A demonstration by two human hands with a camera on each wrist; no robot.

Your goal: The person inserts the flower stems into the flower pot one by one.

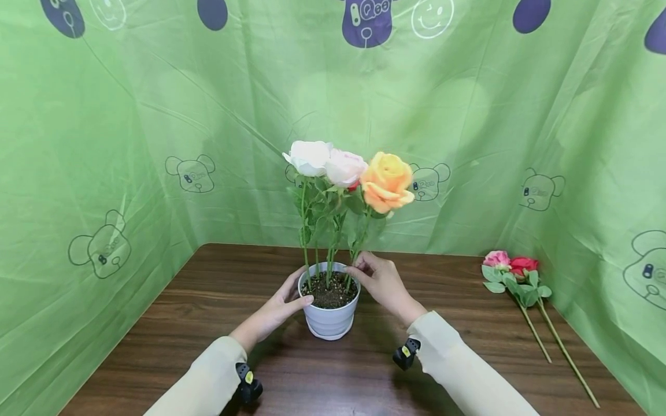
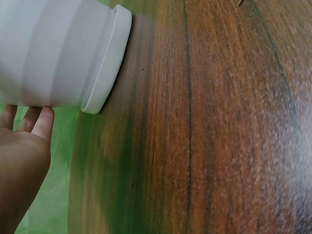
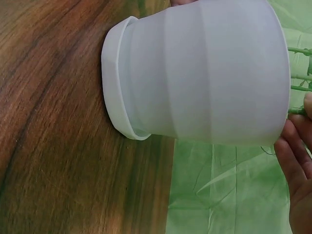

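A white flower pot (image 1: 330, 320) filled with dark soil stands on a saucer in the middle of the table. My left hand (image 1: 281, 299) grips its left side, thumb at the front rim; in the left wrist view the fingers (image 2: 44, 124) touch the pot wall. Upright in the soil are a white rose (image 1: 309, 158), a pale pink rose (image 1: 344, 167) and an orange-yellow rose (image 1: 387, 182). A bit of red petal shows behind them. At the right rim my right hand (image 1: 382, 281) pinches the orange-yellow rose's stem low down, just above the soil.
On the right of the wooden table (image 1: 208, 312) lie a pink rose (image 1: 497, 259) and a red rose (image 1: 523, 265), stems pointing toward the front right. A green printed curtain (image 1: 250, 86) hangs behind and along both sides.
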